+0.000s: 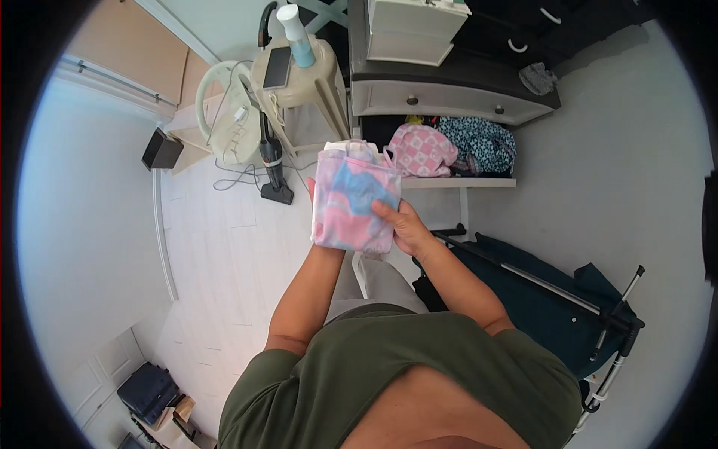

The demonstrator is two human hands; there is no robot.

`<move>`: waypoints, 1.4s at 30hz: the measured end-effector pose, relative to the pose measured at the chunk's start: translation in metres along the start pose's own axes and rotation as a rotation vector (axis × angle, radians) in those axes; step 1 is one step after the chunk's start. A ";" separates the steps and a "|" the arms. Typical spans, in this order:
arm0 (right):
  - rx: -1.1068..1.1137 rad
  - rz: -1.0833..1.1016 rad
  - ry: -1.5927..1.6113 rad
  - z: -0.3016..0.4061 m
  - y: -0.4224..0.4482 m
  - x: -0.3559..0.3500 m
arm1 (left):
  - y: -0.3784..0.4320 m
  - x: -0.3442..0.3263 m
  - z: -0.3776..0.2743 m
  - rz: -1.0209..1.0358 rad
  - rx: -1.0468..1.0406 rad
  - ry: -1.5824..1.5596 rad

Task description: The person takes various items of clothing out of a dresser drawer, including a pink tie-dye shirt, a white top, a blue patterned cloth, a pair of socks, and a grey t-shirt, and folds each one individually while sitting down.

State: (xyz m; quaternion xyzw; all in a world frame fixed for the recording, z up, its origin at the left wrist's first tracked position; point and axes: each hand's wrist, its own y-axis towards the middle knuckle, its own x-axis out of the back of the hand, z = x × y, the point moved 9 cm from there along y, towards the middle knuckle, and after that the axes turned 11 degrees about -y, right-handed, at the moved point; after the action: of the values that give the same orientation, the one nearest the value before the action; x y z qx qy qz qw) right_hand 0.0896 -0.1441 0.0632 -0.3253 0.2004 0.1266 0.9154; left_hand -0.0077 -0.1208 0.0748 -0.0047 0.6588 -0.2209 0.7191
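A stack of folded cloth with a pink, blue and lilac garment (359, 196) on top is held in front of me. My right hand (408, 224) grips its right side, thumb lying over the front. My left hand (311, 191) supports it from behind on the left; most of that hand is hidden by the cloth, with a fingertip showing at the edge. White fabric shows at the stack's top and left edges. Beyond it, an open drawer (460, 183) holds a pink-and-white checkered cloth (423, 150) and a dark blue patterned cloth (479, 145).
A beige plastic stool (325, 84) bears a phone (277, 67) and a spray bottle (297, 42). Beside it stand a pale chair (224, 129) and a stick vacuum (272, 163), with a cable on the floor. A folded dark green frame item (521, 297) stands at right.
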 end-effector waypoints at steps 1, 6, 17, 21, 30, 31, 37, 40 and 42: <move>0.011 0.007 -0.006 0.003 0.002 -0.002 | 0.001 0.003 -0.005 -0.041 -0.013 0.022; 0.274 -0.054 -0.438 0.029 0.020 -0.012 | -0.026 0.010 -0.043 -0.037 0.129 0.220; 0.298 -0.311 -1.189 0.079 0.211 -0.088 | -0.044 0.068 -0.214 -0.322 0.105 0.159; 0.210 -0.409 -1.401 0.098 0.360 -0.146 | -0.037 0.069 -0.278 -0.377 0.033 0.201; -0.276 -0.780 -1.578 0.098 0.472 -0.176 | -0.031 0.042 -0.379 -0.375 -0.034 0.204; -0.279 -0.800 -1.584 0.100 0.470 -0.176 | -0.029 0.044 -0.390 -0.397 -0.064 0.202; -0.163 -0.619 -1.473 0.106 0.431 -0.169 | 0.056 0.014 -0.432 -0.296 -0.025 0.279; -0.157 -0.312 -1.103 0.092 0.393 -0.156 | 0.114 -0.029 -0.440 -0.217 -0.008 0.314; -0.266 -0.164 -0.856 0.079 0.345 -0.151 | 0.151 -0.049 -0.446 -0.136 0.038 0.310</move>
State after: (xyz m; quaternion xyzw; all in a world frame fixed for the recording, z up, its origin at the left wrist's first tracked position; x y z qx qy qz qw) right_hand -0.1468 0.1524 -0.0010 -0.3732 -0.2405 0.2016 0.8731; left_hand -0.3859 0.1581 0.0175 -0.0015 0.7558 -0.2795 0.5921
